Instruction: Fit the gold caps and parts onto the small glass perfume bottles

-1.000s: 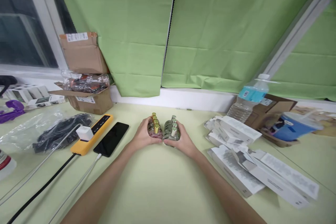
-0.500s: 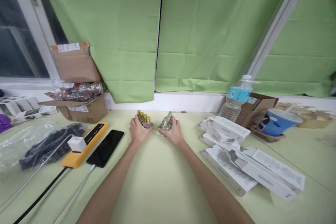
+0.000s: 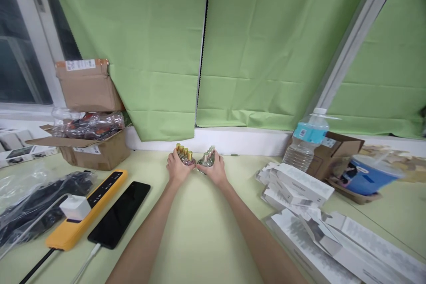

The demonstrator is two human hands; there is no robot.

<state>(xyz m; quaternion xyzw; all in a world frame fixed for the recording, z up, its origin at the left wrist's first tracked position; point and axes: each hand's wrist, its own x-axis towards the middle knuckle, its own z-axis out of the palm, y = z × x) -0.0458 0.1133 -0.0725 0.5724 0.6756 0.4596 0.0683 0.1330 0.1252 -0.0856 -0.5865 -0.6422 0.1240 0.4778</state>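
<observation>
My left hand (image 3: 178, 167) is wrapped round a row of small glass bottles with gold caps (image 3: 185, 155), which stand upright on the table with a pinkish tint low in the glass. Beside them, my right hand (image 3: 215, 169) closes round a second row of small glass bottles with pale silvery caps (image 3: 205, 158). Its thumb lies along the near side and its fingers along the right side. The two rows angle apart toward the back, and their near ends almost meet; I cannot tell whether they touch. The fingers partly hide both rows.
Left of my arms lie a black phone (image 3: 120, 215), a yellow power strip (image 3: 88, 211) and a bagged dark item (image 3: 43, 199). Cardboard boxes (image 3: 95, 151) stand behind. To the right are white cartons (image 3: 309, 222), a water bottle (image 3: 304, 140) and a blue cup (image 3: 369, 175).
The right-hand row of bottles has come left, closer to the gold-capped row, narrowing the gap between my hands. Both hands keep their hold. The camera view has shifted slightly.
</observation>
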